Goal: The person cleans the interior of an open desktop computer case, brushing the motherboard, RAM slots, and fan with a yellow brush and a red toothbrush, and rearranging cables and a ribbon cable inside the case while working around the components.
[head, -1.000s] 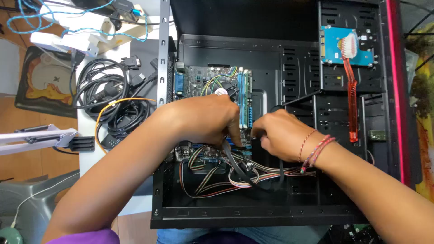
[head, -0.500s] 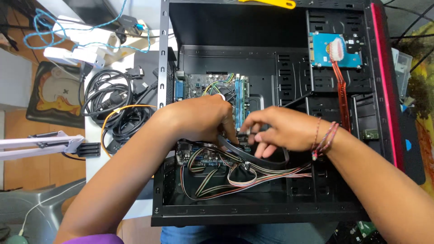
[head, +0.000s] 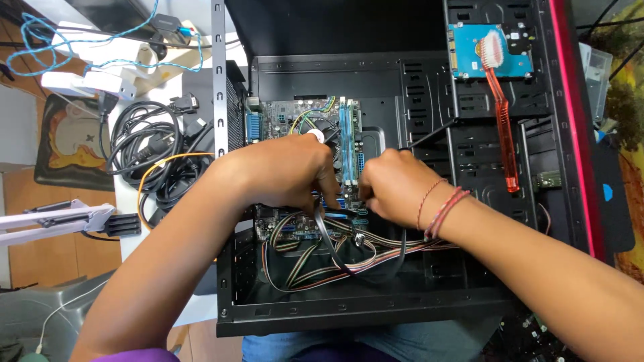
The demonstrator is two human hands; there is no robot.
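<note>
Both my hands are down inside the open black computer case (head: 376, 315), meeting over the lower edge of the green motherboard (head: 295, 124). My left hand (head: 282, 171) is curled, fingers pinched down at the point where a black cable (head: 329, 241) rises to the board; it looks closed on that cable's plug, though the plug itself is hidden under my fingertips. My right hand (head: 396, 188) is bunched just beside it, fingers folded tight at the same spot, and I cannot tell what, if anything, it grips. The cable loops away beneath them, across the striped ribbon wires (head: 302, 265) lying on the case floor.

To do this step well, I judge that I should keep the left hand pinching the plug by its body and not by the wire, with the right steadying the board edge or the neighbouring connector. I should line the plug up squarely with its socket and move it straight, without rocking, since the blue memory slots (head: 347, 141) stand close by. The ribbon wires should stay slack below, so nothing tugs sideways.

An orange toothbrush (head: 500, 107) rests on the blue hard drive (head: 493, 50) in the bay, well apart. Coiled black cables (head: 144, 144) lie on the white tabletop (head: 127, 241) outside the case.
</note>
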